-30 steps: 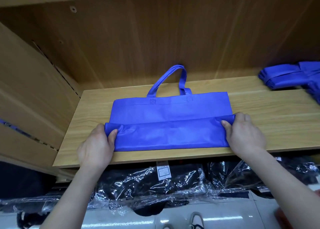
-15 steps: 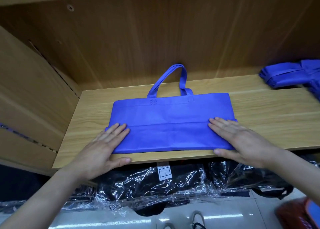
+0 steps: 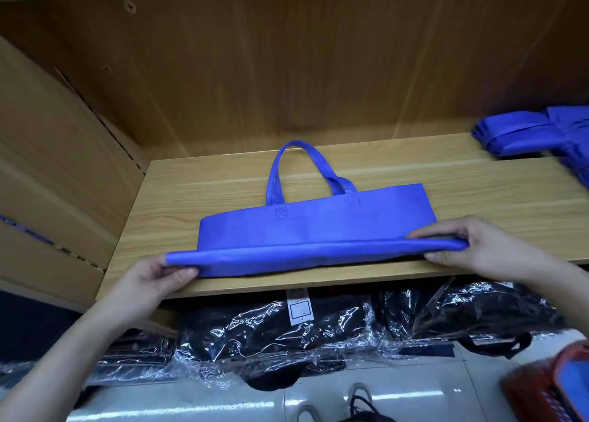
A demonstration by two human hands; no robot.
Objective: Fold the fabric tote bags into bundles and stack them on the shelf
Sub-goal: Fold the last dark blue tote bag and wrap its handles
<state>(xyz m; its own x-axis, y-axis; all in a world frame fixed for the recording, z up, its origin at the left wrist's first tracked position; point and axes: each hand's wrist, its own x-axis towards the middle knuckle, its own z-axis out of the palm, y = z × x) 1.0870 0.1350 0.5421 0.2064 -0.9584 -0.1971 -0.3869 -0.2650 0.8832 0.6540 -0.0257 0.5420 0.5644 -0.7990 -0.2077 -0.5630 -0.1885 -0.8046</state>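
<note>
Pinching the bag (image 3: 318, 227) by its near folded edge, the left hand (image 3: 156, 276) clamps one end and the right hand (image 3: 487, 249) the other, holding that edge raised just off the shelf (image 3: 207, 182). Its handles (image 3: 306, 166) point toward the back. Folded bags (image 3: 535, 131) sit far right.

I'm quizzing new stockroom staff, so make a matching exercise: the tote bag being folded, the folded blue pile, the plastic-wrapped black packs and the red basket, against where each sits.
1. tote bag being folded
2. folded blue pile
3. plastic-wrapped black packs
4. red basket

a. view's lower right corner
b. shelf, far right
c. shelf, middle
d. under the shelf

Pairs: 1-c, 2-b, 3-d, 4-a
</note>
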